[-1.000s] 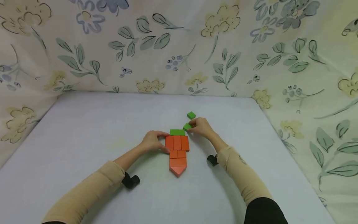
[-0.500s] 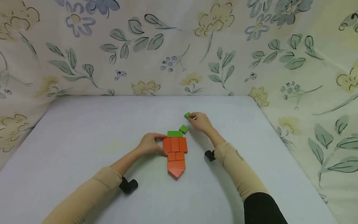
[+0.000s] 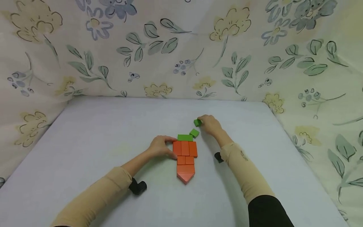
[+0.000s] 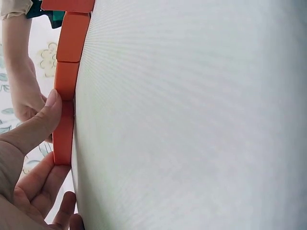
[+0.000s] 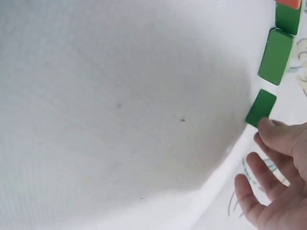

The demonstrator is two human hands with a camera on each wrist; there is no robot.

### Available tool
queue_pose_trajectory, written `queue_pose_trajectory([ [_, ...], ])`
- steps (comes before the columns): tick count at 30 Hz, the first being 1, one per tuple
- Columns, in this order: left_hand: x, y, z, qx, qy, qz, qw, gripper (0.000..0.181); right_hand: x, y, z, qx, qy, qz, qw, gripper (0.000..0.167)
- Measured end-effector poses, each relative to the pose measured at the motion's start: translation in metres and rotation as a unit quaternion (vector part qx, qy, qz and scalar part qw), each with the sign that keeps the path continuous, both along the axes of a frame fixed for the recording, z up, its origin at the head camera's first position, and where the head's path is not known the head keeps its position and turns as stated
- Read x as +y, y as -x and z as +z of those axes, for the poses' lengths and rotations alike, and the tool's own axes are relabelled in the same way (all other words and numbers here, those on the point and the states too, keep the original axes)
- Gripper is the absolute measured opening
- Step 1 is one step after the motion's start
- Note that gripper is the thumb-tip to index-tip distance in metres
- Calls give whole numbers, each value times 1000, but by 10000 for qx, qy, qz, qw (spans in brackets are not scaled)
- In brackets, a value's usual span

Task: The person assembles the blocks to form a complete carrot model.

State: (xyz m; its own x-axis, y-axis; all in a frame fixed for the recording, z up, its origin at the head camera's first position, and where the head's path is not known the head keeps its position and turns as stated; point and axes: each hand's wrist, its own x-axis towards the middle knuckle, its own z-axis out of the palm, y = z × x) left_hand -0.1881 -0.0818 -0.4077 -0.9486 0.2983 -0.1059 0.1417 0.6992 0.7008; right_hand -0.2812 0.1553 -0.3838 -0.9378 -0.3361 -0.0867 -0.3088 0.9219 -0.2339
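Flat orange-red wooden blocks lie joined in a column, a triangular block [image 3: 185, 178] at its near end. My left hand [image 3: 160, 146] pinches the left block [image 3: 177, 147] of the wide row, thumb [image 4: 52, 108] at its near corner and fingers at its far end. A long green block [image 3: 185, 137] caps the row's far side. Off its right corner lies a small green block [image 3: 194, 133], turned at an angle. Just beyond, my right hand [image 3: 211, 124] pinches another small green block [image 5: 262, 106] between thumb and index finger, its other fingers spread apart.
White cloth covers the table [image 3: 127, 123]. Flowered fabric [image 3: 170, 56] hangs behind and along the sides. A black wrist camera [image 3: 138, 186] sits at the left wrist, another [image 3: 218, 157] at the right.
My right hand has left the nearer small green block and taken hold of the farther one, which now sits slightly closer to the column. My left hand stays at the orange-red block.
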Motion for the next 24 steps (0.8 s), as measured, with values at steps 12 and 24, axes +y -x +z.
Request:
queue_pose_trajectory([
  [12,-26,-9,-5,-83,88,257,9996,71,-37,1,-7,208,-2,631,9978,33],
  [24,3,5,-4,68,-142,-146,9998,69,-27,-7,0,114,814,756,9937,36],
])
